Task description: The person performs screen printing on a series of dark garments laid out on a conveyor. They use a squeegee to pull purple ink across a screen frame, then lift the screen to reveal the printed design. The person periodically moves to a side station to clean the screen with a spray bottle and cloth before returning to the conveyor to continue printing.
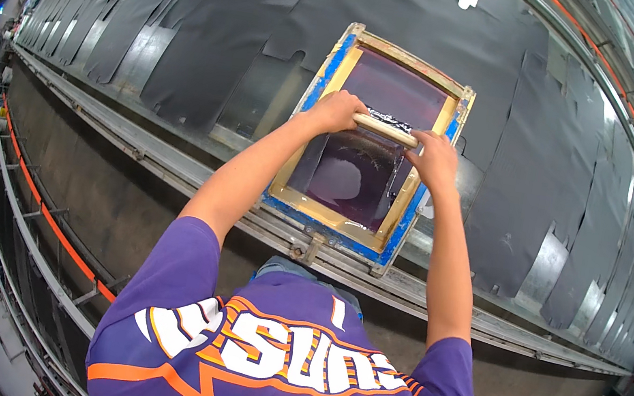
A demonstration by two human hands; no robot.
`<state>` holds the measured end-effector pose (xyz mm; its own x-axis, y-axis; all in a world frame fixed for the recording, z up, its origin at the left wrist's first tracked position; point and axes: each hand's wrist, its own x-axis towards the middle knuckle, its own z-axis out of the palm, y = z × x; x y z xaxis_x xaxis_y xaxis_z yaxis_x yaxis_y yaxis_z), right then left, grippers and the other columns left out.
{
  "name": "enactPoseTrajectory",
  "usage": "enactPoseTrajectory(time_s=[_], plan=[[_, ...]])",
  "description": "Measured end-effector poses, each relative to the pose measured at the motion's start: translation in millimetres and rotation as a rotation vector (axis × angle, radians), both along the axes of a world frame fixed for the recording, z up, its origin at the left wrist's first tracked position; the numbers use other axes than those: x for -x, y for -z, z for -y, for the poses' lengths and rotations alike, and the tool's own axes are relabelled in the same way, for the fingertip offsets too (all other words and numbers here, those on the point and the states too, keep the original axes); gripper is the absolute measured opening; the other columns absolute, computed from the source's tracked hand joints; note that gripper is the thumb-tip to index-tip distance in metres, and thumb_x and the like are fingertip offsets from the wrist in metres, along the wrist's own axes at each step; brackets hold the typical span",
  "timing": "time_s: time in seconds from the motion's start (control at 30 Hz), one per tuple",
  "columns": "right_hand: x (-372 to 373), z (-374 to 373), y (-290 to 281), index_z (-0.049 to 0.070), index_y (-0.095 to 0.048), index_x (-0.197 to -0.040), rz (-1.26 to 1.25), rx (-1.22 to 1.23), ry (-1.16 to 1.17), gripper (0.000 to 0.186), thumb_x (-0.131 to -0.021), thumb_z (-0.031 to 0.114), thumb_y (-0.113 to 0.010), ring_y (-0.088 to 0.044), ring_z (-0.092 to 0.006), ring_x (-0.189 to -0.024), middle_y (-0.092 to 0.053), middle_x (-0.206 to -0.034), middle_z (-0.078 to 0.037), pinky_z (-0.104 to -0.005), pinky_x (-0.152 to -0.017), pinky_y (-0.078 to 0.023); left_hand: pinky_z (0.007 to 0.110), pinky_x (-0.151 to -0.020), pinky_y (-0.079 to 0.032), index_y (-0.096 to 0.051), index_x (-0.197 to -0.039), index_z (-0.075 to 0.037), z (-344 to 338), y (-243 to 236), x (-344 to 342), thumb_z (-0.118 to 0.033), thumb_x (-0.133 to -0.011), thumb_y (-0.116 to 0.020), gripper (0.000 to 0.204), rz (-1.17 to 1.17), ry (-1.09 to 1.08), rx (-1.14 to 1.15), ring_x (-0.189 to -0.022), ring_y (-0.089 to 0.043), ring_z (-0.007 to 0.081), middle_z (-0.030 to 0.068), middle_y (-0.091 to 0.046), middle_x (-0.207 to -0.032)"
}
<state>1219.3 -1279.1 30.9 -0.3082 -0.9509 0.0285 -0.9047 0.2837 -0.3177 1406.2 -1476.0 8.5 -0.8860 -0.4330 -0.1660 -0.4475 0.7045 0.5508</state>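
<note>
A screen printing frame [415,63] with blue and yellow-tan edges lies on the long table in front of me. Across the middle of its dark purple mesh [400,83] stands a squeegee [386,130] with a pale, rounded handle. Fingers wrapped round the handle's left end, my left hand [336,112] is closed on it. My right hand [432,159] grips the other end. Dark, wet-looking ink [374,114] shows along the far side of the squeegee. Nearer to me the mesh is glossy, with a lighter round reflection. The squeegee's blade is hidden under the handle.
Dark grey sheets [205,71] cover the long table on both sides of the frame, with bare metallic patches between them. A metal rail [143,152] runs along the table's near edge. Orange lines [52,212] follow the railings behind me and the table's far side.
</note>
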Motion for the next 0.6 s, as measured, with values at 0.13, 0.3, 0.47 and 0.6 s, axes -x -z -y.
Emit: enactPoseTrajectory(time_s=[0.13,0.3,0.47,0.6], plan=[[-16.0,-3.0,58.4,0.014,-0.072,-0.111,0.006,-0.024,0.090,0.037,-0.074,0.009,-0.074,-0.062,-0.0281,-0.101,-0.070,-0.107,-0.005,-0.0421,-0.087,-0.048,0.041,-0.086,-0.055,-0.077,-0.107,-0.022,-18.9,33.7,-4.5,-0.009,-0.076,-0.068,0.035,-0.034,-0.047,0.130,-0.093,-0.069,0.0319,0.0108,-0.074,-0.097],[-89.7,-77.0,55.3,0.013,-0.071,-0.109,0.081,0.064,0.031,0.038,-0.071,0.006,-0.074,-0.062,-0.0265,-0.100,-0.068,-0.110,-0.004,-0.0416,-0.087,-0.047,0.039,-0.087,-0.055,-0.077,-0.104,-0.016,-96.2,33.7,-84.0,0.003,-0.072,-0.066,0.039,-0.130,-0.067,0.091,-0.099,-0.069,0.0274,0.0081,-0.074,-0.106],[-47.8,-31.5,31.1,0.013,-0.073,-0.106,0.030,-0.073,0.026,0.035,-0.071,0.009,-0.075,-0.063,-0.0277,-0.098,-0.070,-0.105,-0.005,-0.0419,-0.085,-0.049,0.040,-0.085,-0.056,-0.077,-0.109,-0.021,-48.9,21.1,-48.8,-0.005,-0.074,-0.069,0.039,-0.010,-0.045,0.067,-0.096,-0.070,0.0298,0.0083,-0.074,-0.104],[3.5,21.7,44.2,0.011,-0.074,-0.104,0.028,0.123,0.054,0.033,-0.071,0.007,-0.073,-0.063,-0.0309,-0.098,-0.069,-0.102,-0.009,-0.0426,-0.086,-0.051,0.041,-0.081,-0.057,-0.078,-0.105,-0.026,9.0,20.6,11.0,-0.015,-0.073,-0.075,0.034,0.002,-0.053,0.109,-0.088,-0.071,0.0308,0.0099,-0.074,-0.095]])
